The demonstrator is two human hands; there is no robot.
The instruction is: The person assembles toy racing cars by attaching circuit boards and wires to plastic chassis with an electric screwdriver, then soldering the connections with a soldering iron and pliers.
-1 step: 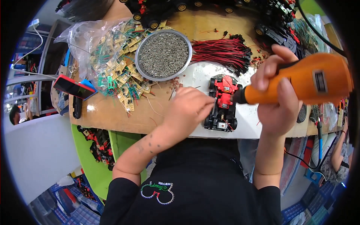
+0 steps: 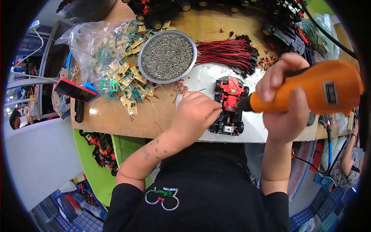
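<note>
My right hand (image 2: 286, 96) is wrapped round an orange electric screwdriver (image 2: 322, 87), held tilted with its dark nose toward a small toy car chassis (image 2: 232, 87). The chassis is black with a red middle and black wheels, and it lies on a white board (image 2: 257, 123). Beside the chassis's left edge, my left hand (image 2: 195, 114) is closed in a pinch, its fingertips at the chassis. Whatever they hold is too small to make out. The screwdriver's bit is blurred over the right side of the chassis, so contact cannot be told.
A round metal bowl of screws (image 2: 167, 56) stands beyond my left hand. Left of it lie circuit boards with wires (image 2: 125, 77) and a clear plastic bag (image 2: 83, 42). Red and black wires (image 2: 224, 54) are bundled behind the chassis. A phone (image 2: 75, 91) leans at the table's left.
The screwdriver's nose has come slightly nearer to me. My left hand has shifted a little, still pinched by the chassis. The chassis has hardly moved.
</note>
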